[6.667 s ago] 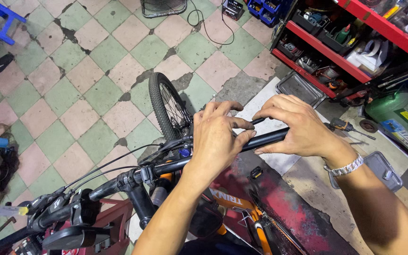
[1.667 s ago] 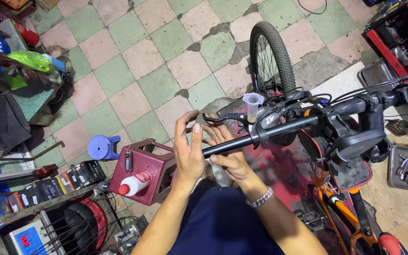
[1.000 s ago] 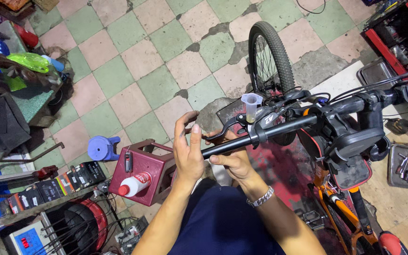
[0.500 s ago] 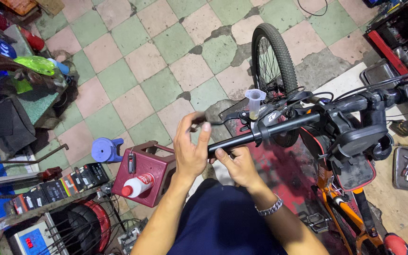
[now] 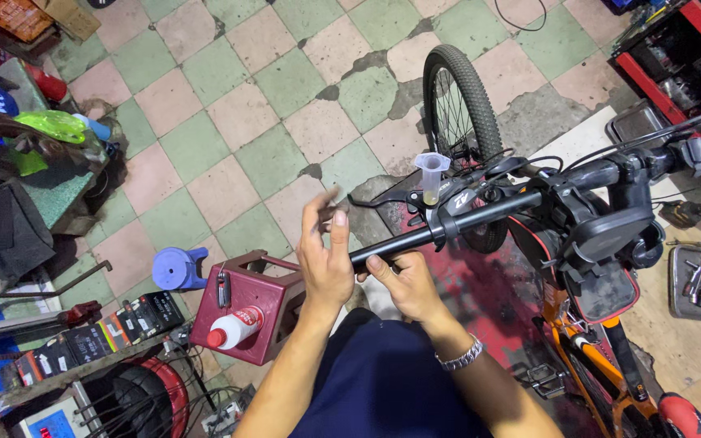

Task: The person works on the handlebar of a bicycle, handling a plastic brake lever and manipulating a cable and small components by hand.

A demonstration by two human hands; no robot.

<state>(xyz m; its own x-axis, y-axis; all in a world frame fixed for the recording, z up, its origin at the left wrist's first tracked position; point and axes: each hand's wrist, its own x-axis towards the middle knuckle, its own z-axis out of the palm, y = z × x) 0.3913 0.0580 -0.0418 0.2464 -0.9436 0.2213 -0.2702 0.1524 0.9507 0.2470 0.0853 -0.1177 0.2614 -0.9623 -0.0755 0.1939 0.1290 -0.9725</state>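
A black bare handlebar of an orange bicycle runs across the middle of the view. My left hand is at the bar's bare end, palm against it, fingers lifted and spread, slightly blurred. My right hand, with a metal watch on its wrist, reaches up from below and curls its fingers around the bar just beside the left hand. A black brake lever sits above the bar, with a small clear funnel holding yellowish fluid standing on its clamp.
The front wheel stands behind the bar on a tiled floor. A dark red stool with a white red-capped bottle is at the left, beside a blue part. A tool tray and red shelf lie right.
My left hand was wrapped around the bar end; its fingers have now lifted off and spread. My right hand stays on the bar from below.
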